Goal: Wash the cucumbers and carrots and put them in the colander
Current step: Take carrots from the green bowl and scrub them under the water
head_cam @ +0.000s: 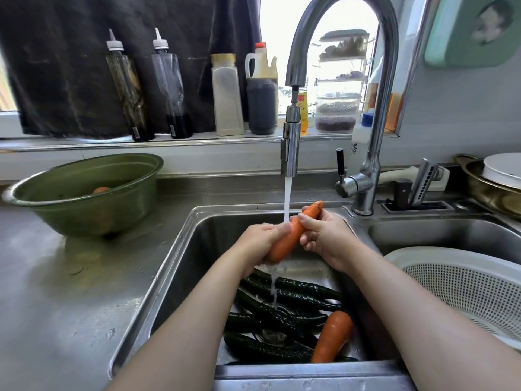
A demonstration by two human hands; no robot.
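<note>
Two hands, head view: the left hand (262,241) and the right hand (327,235) meet above the left basin (174,266) of the sink, both on one carrot (290,238).
Left fingers (277,227): curled under and round the carrot's lower end.
Right fingers (310,221): clamped on the carrot's upper half, with the thumb laid across its top side.
Held carrot: tilted, upper end pointing away and to the right, directly under the water stream (287,198) that falls from the faucet (290,153); water runs off its lower end.
Basin floor: several dark cucumbers (284,303) lie crossed over the drain, and a second carrot (332,337) rests on them at the right, near the front wall.
Colander (465,292): white, perforated, set in the right basin (439,235), beside the right forearm.
Green bowl (84,213): stands on the desk (56,292) to the left of the sink; something orange (101,189) shows inside, too hidden to name.
Window sill: bottles (225,94) stand in a row behind the faucet.
</note>
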